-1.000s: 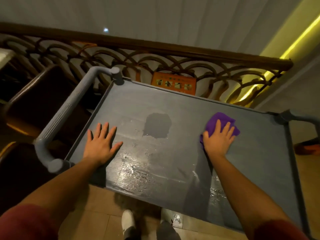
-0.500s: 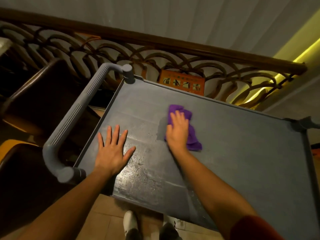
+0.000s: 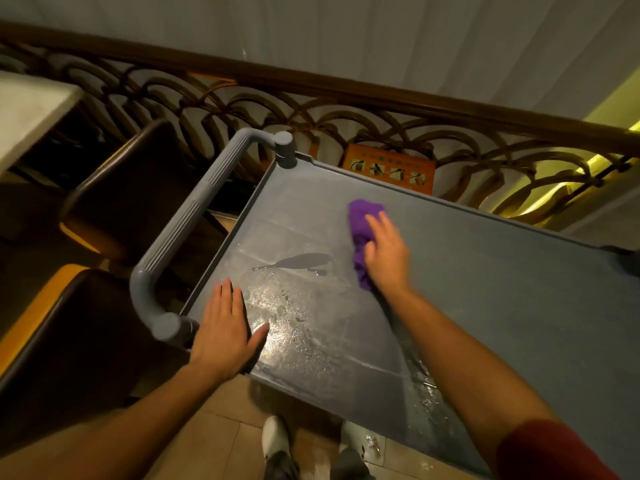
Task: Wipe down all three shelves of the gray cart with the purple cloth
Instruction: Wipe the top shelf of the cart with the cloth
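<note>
The gray cart's top shelf (image 3: 502, 306) fills the middle of the view, wet and glossy on its near left part. The purple cloth (image 3: 360, 233) lies bunched on the shelf toward the far edge. My right hand (image 3: 386, 252) presses flat on the cloth with straight fingers. My left hand (image 3: 223, 329) rests flat on the shelf's near left corner, fingers together. The two lower shelves are hidden under the top one.
The cart's gray handle (image 3: 187, 233) runs along its left end. A dark ornate railing (image 3: 346, 109) and an orange sign (image 3: 389, 168) stand just behind the cart. Brown chairs (image 3: 121, 199) sit to the left. My shoes (image 3: 277, 445) show on the tiled floor below.
My right hand swept the cloth from the shelf's right side toward the left, then to the middle near the far edge. My left hand's fingers closed together.
</note>
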Action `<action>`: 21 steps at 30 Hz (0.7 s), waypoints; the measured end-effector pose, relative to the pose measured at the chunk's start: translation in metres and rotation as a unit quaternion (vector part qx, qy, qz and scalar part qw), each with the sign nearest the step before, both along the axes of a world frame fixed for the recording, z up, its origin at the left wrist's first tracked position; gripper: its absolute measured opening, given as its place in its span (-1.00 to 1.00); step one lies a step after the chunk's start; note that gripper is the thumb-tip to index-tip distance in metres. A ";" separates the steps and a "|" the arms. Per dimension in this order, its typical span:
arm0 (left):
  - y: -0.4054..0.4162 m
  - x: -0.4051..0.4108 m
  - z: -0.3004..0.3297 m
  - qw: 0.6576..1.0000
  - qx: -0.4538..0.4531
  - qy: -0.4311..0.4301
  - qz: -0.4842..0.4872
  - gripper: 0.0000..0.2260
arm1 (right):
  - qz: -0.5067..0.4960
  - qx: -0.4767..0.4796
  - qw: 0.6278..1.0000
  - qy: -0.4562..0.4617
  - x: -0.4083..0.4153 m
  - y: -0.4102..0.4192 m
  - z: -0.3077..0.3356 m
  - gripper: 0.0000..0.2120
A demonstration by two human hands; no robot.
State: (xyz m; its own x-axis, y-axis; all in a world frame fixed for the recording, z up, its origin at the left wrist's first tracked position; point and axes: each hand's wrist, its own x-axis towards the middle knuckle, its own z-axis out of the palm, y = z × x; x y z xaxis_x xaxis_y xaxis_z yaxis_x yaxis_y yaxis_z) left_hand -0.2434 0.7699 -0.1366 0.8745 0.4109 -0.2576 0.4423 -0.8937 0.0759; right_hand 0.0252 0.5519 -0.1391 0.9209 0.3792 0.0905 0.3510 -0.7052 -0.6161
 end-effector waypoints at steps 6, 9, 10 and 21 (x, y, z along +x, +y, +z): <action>-0.007 -0.007 -0.004 0.999 0.015 0.017 0.039 0.03 | -0.067 0.013 0.998 0.012 0.001 0.020 -0.013 -0.44; -0.003 -0.007 -0.001 0.999 -0.014 0.029 0.022 0.08 | -0.012 0.061 0.997 0.034 -0.022 0.065 -0.014 -0.44; -0.002 -0.008 0.000 0.999 -0.024 0.029 0.019 0.10 | 0.014 0.067 0.997 0.038 -0.032 0.082 -0.013 -0.44; -0.019 -0.037 0.031 0.998 -0.052 -0.001 0.033 0.06 | 0.196 0.029 0.980 -0.017 -0.074 0.131 0.004 -0.42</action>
